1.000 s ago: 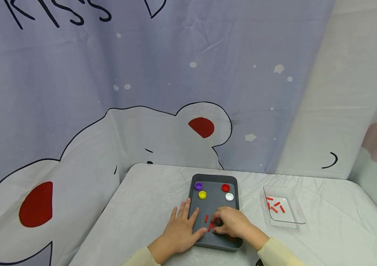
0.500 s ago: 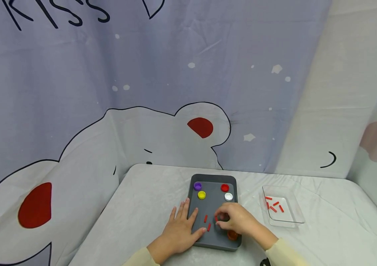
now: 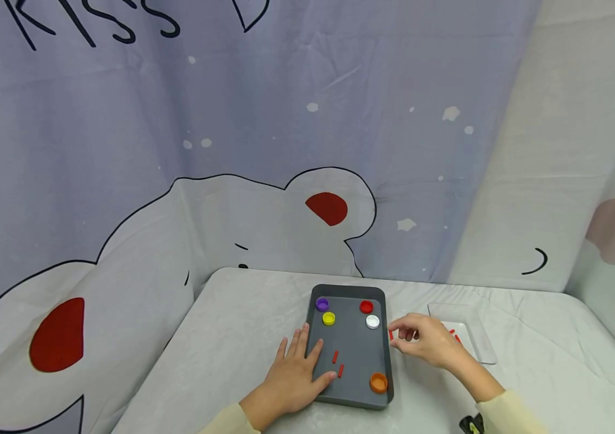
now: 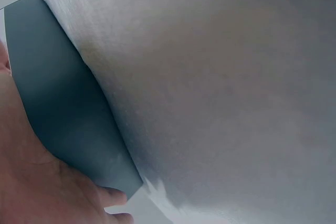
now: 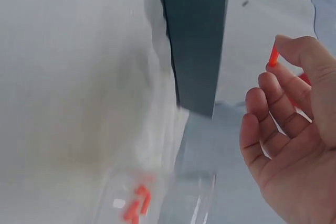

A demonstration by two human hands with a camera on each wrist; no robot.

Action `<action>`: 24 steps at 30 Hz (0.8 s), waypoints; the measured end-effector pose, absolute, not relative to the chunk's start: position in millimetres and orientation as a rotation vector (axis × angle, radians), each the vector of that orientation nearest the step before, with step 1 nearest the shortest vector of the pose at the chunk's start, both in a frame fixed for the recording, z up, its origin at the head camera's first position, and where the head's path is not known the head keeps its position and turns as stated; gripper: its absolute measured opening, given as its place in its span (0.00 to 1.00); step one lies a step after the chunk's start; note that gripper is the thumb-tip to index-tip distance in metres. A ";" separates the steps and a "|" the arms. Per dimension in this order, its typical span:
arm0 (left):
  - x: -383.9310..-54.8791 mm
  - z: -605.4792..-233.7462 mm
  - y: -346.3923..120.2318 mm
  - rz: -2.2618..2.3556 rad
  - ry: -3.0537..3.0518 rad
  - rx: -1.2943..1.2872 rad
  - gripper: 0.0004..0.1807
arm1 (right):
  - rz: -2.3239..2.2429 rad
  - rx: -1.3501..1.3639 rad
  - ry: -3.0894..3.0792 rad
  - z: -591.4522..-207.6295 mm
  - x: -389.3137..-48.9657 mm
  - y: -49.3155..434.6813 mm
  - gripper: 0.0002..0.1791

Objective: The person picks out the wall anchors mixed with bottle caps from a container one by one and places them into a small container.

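Between thumb and fingertip my right hand [image 3: 431, 341] pinches a small red stick [image 5: 273, 56], held just past the right edge of the grey tray [image 3: 356, 349]. My left hand [image 3: 292, 378] lies with fingers spread over the tray's left edge; the left wrist view shows it against the tray's side wall [image 4: 63, 87]. Two more red sticks, one farther back [image 3: 335, 357] and one nearer [image 3: 341, 371], lie inside the tray. A clear plastic box [image 3: 488, 349], partly hidden behind my right hand, holds several red sticks [image 5: 137, 203].
Within the tray stand a purple cap [image 3: 322, 304], a yellow cap [image 3: 328, 318], a red cap [image 3: 366, 307], a white cap [image 3: 372, 322] and an orange cap [image 3: 378, 383]. White cloth [image 3: 248, 313] covers the table, and a printed curtain [image 3: 264, 108] hangs behind it.
My right hand has picked up a red stick from the tray and carried it rightward over the edge toward the clear box. The orange cap is uncovered. My left hand stays in place.
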State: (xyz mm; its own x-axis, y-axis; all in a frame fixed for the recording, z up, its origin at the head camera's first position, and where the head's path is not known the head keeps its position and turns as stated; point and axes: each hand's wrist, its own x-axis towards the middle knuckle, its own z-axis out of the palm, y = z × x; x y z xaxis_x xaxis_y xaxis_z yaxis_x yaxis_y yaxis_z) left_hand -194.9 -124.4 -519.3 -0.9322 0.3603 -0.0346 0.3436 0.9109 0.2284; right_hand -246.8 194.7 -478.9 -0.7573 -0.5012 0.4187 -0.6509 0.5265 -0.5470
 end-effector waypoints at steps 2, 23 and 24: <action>-195.0 -519.9 -124.6 0.337 3.000 0.556 0.45 | 1.051 0.952 -2.541 -477.0 -246.4 204.1 0.09; -195.0 -520.2 -125.0 0.343 3.000 0.565 0.45 | 1.045 0.733 -2.573 -473.4 -243.6 290.6 0.12; -194.9 -519.8 -124.9 0.344 3.001 0.565 0.45 | 1.045 0.727 -2.576 -473.5 -243.5 293.6 0.11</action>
